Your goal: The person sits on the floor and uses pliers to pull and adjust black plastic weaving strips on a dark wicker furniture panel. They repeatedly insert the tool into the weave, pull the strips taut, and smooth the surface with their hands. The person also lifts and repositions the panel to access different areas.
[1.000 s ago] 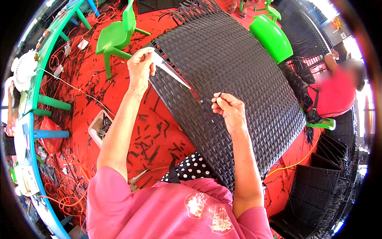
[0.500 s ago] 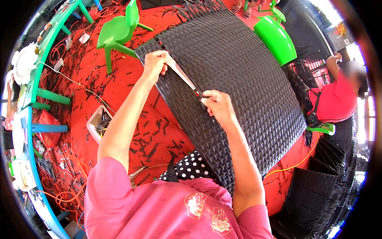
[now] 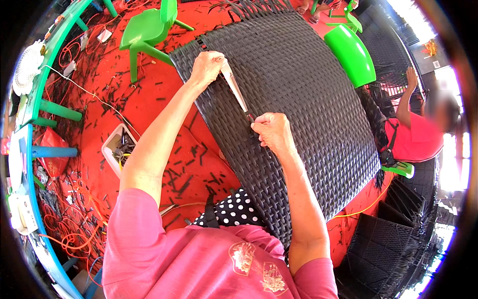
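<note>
A large panel of black woven plastic strips (image 3: 298,84) lies in front of me, slanting from far left to near right. My left hand (image 3: 206,70) is closed around the upper end of a long, narrow, pale shiny strip (image 3: 234,89) above the weave. Its lower end is darker and runs down to the fingertips of my right hand (image 3: 273,130). Those fingers are pinched together close to the weave, and what exactly lies between them is hidden. Loose black strands (image 3: 254,9) fringe the panel's far edge.
Black offcuts litter the red floor (image 3: 154,114). A white bin (image 3: 115,144) of pieces stands left of my arm. Green chairs (image 3: 144,32) (image 3: 351,55) flank the panel's far side. A person in red (image 3: 416,137) sits at right beside stacked black woven panels (image 3: 381,244).
My left hand has shifted slightly right and up with the pale strip, which stands a little steeper. My right hand has barely moved. The seated person's arm has changed position.
</note>
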The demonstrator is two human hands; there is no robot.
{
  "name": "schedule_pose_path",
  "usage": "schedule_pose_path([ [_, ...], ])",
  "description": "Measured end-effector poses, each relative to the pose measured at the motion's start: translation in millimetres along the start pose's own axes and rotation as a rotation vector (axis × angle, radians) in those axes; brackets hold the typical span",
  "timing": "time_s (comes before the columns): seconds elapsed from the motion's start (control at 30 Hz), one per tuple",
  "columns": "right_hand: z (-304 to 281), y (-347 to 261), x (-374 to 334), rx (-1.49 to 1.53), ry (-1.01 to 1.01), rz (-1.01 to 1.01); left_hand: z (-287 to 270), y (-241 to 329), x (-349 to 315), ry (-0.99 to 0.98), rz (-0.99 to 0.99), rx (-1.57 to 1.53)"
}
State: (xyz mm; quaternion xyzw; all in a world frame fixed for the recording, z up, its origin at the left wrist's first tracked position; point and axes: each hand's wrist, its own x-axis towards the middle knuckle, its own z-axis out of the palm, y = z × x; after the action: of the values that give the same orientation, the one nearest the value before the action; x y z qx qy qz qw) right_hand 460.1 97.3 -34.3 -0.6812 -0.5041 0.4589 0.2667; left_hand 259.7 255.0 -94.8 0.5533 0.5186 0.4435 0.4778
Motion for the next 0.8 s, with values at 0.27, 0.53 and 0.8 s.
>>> schedule_pose_path([
  [0.27,3.7,4.3,14.6,-0.155,0.047,-0.116,-1.0,1.5,-0.3,0.004,0.011,-0.032],
  [0.53,22.0,-5.5,28.7,-0.499,0.189,-0.360,-7.6,16.1,-27.8,0.117,-0.121,-0.209],
  [0.8,23.9,-1.9,36.5,-0.549,0.238,-0.523,-24.9,8.2,-55.2,0.190,-0.115,-0.489],
])
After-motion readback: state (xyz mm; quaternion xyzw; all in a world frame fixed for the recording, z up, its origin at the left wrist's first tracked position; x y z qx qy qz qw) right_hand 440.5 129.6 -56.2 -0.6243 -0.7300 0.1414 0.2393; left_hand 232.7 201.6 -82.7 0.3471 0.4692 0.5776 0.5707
